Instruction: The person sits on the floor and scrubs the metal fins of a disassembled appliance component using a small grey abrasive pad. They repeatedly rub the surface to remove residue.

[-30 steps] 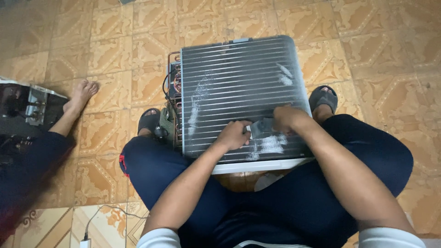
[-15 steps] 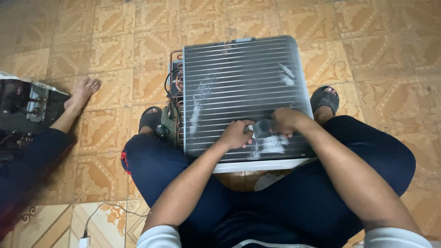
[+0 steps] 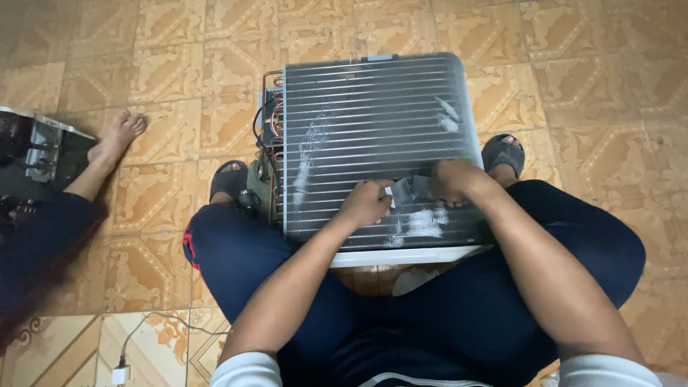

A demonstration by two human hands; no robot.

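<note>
Dark blue trousers [image 3: 459, 315], seated person, knees spread to either side; white sleeve edges at the bottom of the view.

Left hand [image 3: 367, 203]: fingers curled and pressed together on the left end of a small grey strip [image 3: 410, 189], knuckles up. Right hand [image 3: 453, 181]: fingers closed on the strip's right end. Strip lies between the two hands, long axis running left to right, flat against the fins; both hands equally near it.

Finned metal coil [image 3: 373, 129]: grey, ribbed, stood between the knees, near edge at the lap, far edge pointing away. White scuffed patches on the fins, one just below the strip. White base rail [image 3: 401, 256] along the near edge. Copper pipe bends [image 3: 272, 136] down the left side.

Sandals [image 3: 503, 152], one by each side of the coil.

Tiled floor [image 3: 573, 64], tan, patterned. White plug and cable [image 3: 120, 373] at lower left.

Another person's bare foot [image 3: 118, 132], far left, beside dark equipment [image 3: 39, 150]. No containers seen.
</note>
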